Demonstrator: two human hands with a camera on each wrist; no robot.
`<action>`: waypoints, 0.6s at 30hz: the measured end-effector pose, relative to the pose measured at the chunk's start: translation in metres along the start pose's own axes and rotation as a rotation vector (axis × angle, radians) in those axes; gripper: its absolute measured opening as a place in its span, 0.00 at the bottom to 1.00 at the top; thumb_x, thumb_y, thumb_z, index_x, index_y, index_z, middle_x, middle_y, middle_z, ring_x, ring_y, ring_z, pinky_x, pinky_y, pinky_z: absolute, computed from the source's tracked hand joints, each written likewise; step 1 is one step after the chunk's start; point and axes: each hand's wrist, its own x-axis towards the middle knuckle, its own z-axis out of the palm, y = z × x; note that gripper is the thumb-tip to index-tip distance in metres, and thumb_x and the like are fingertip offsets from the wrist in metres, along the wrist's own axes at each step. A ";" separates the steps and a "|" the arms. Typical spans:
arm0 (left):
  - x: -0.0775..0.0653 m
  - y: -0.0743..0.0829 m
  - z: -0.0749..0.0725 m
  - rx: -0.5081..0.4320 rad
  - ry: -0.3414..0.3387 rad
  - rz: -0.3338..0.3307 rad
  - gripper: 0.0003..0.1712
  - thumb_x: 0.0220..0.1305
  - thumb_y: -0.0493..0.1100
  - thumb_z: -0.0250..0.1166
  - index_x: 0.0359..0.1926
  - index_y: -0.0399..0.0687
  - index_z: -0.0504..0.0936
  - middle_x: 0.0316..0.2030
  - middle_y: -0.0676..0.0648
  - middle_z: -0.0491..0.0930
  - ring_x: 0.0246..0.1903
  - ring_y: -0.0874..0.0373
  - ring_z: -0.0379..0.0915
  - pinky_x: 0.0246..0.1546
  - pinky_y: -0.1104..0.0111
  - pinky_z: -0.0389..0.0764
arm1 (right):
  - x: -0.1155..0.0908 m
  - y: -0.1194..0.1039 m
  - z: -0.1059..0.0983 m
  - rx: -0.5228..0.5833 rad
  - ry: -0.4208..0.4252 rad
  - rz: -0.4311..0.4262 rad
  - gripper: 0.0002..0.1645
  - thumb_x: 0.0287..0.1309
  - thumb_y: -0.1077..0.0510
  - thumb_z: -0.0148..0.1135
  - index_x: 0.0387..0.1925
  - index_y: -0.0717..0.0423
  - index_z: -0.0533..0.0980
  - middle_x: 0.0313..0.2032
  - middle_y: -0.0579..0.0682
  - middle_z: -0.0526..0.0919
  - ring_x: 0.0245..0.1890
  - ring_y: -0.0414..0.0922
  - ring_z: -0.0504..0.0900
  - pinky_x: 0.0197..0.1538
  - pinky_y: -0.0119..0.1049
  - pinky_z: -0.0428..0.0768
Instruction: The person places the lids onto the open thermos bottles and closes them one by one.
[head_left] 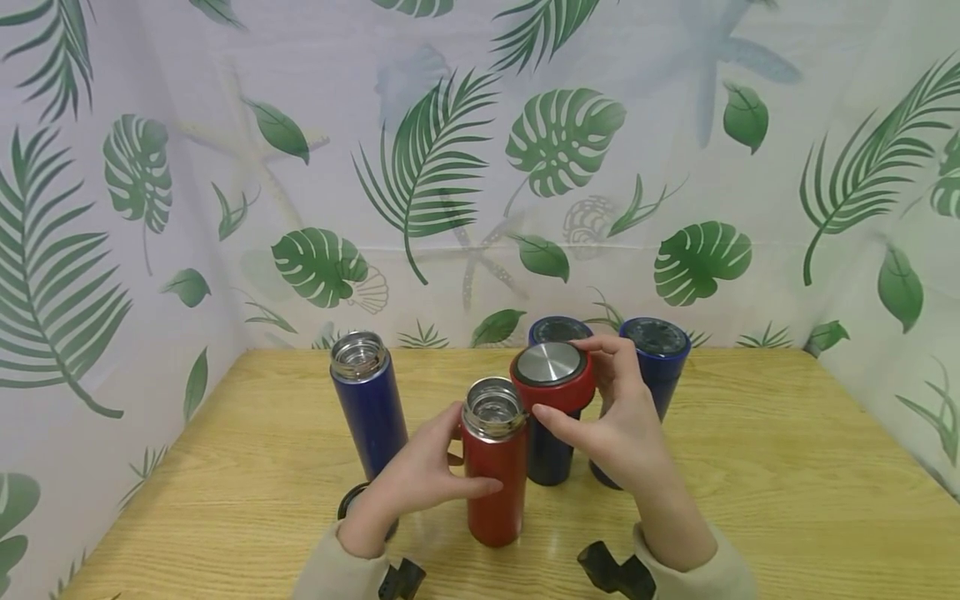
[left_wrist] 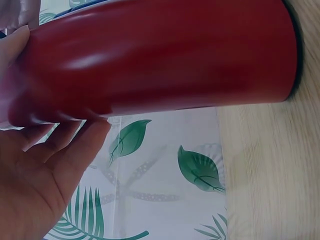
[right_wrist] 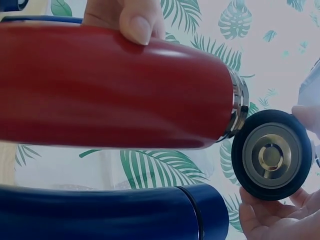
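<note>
Upright on the table stands a red thermos bottle (head_left: 497, 508), its steel threaded mouth (head_left: 495, 408) uncovered. My left hand (head_left: 420, 471) grips its body from the left, with the thumb across the front. In the left wrist view, fingertips (left_wrist: 95, 137) touch the bottle's side. Between thumb and fingers, my right hand (head_left: 630, 425) holds a red lid (head_left: 551, 375) with a brushed steel top, just right of the mouth and slightly higher. The right wrist view shows the lid's dark underside with a round metal centre (right_wrist: 271, 156), right beside the bottle's rim.
A blue thermos bottle (head_left: 367, 408) without a lid stands at the left. Near my left wrist, a dark-rimmed round piece (head_left: 351, 498) is partly hidden. Two capped blue bottles, one at the back (head_left: 561, 329) and one to its right (head_left: 656, 350), stand behind my right hand. A leaf-patterned cloth (head_left: 465, 208) hangs behind the table (head_left: 772, 467).
</note>
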 end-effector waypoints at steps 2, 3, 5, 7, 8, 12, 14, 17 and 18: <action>0.000 0.000 0.000 0.004 -0.004 0.005 0.38 0.44 0.47 0.71 0.56 0.52 0.62 0.47 0.54 0.71 0.45 0.58 0.70 0.35 0.69 0.76 | 0.000 0.001 0.001 0.015 -0.012 -0.009 0.40 0.34 0.73 0.68 0.50 0.63 0.56 0.45 0.56 0.73 0.45 0.40 0.71 0.51 0.24 0.66; 0.000 0.000 0.000 0.007 -0.005 0.007 0.38 0.44 0.47 0.71 0.55 0.52 0.62 0.47 0.54 0.71 0.45 0.58 0.70 0.35 0.70 0.76 | 0.000 0.001 0.001 0.020 -0.018 -0.016 0.40 0.34 0.74 0.68 0.50 0.64 0.56 0.45 0.56 0.72 0.45 0.40 0.71 0.50 0.24 0.67; 0.000 0.000 0.001 0.010 -0.007 0.008 0.37 0.44 0.47 0.71 0.55 0.52 0.63 0.47 0.54 0.71 0.45 0.59 0.70 0.35 0.69 0.76 | -0.001 0.002 0.002 0.035 -0.030 -0.032 0.41 0.34 0.75 0.67 0.50 0.65 0.56 0.46 0.57 0.71 0.45 0.41 0.71 0.51 0.24 0.67; 0.000 0.000 0.001 0.011 -0.010 0.009 0.38 0.44 0.47 0.71 0.55 0.53 0.63 0.47 0.55 0.71 0.45 0.59 0.70 0.36 0.68 0.76 | -0.001 0.003 0.002 0.058 -0.041 -0.047 0.41 0.34 0.76 0.66 0.51 0.66 0.55 0.46 0.58 0.69 0.46 0.42 0.70 0.51 0.24 0.67; 0.000 0.000 0.001 0.007 -0.014 0.013 0.38 0.44 0.46 0.71 0.56 0.53 0.63 0.47 0.55 0.71 0.45 0.59 0.69 0.36 0.67 0.76 | -0.001 0.003 0.003 0.065 -0.045 -0.055 0.41 0.34 0.76 0.66 0.51 0.66 0.55 0.47 0.58 0.69 0.46 0.42 0.70 0.51 0.24 0.67; 0.001 -0.001 0.003 -0.024 -0.016 0.020 0.39 0.43 0.45 0.72 0.56 0.52 0.62 0.48 0.55 0.71 0.47 0.59 0.68 0.42 0.64 0.73 | -0.001 0.004 0.004 0.076 -0.049 -0.074 0.42 0.34 0.76 0.66 0.53 0.67 0.56 0.49 0.58 0.67 0.47 0.43 0.68 0.50 0.24 0.67; 0.001 -0.002 0.004 -0.050 -0.003 0.019 0.40 0.42 0.45 0.72 0.56 0.52 0.61 0.49 0.54 0.71 0.49 0.59 0.67 0.45 0.62 0.71 | -0.001 0.005 0.005 0.072 -0.048 -0.072 0.42 0.33 0.76 0.66 0.53 0.67 0.56 0.49 0.58 0.67 0.47 0.43 0.68 0.51 0.25 0.67; 0.001 -0.001 0.007 -0.078 0.039 0.003 0.42 0.41 0.46 0.73 0.56 0.52 0.61 0.49 0.54 0.70 0.50 0.59 0.66 0.47 0.59 0.69 | -0.001 0.004 0.006 0.044 -0.044 -0.058 0.42 0.34 0.73 0.68 0.54 0.65 0.57 0.49 0.56 0.68 0.47 0.42 0.69 0.52 0.26 0.66; 0.001 0.000 0.008 -0.085 0.054 -0.004 0.42 0.40 0.46 0.73 0.56 0.51 0.61 0.49 0.54 0.70 0.50 0.59 0.66 0.47 0.59 0.69 | -0.001 0.004 0.006 0.032 -0.042 -0.053 0.42 0.34 0.72 0.68 0.54 0.64 0.58 0.49 0.55 0.69 0.47 0.42 0.69 0.52 0.27 0.66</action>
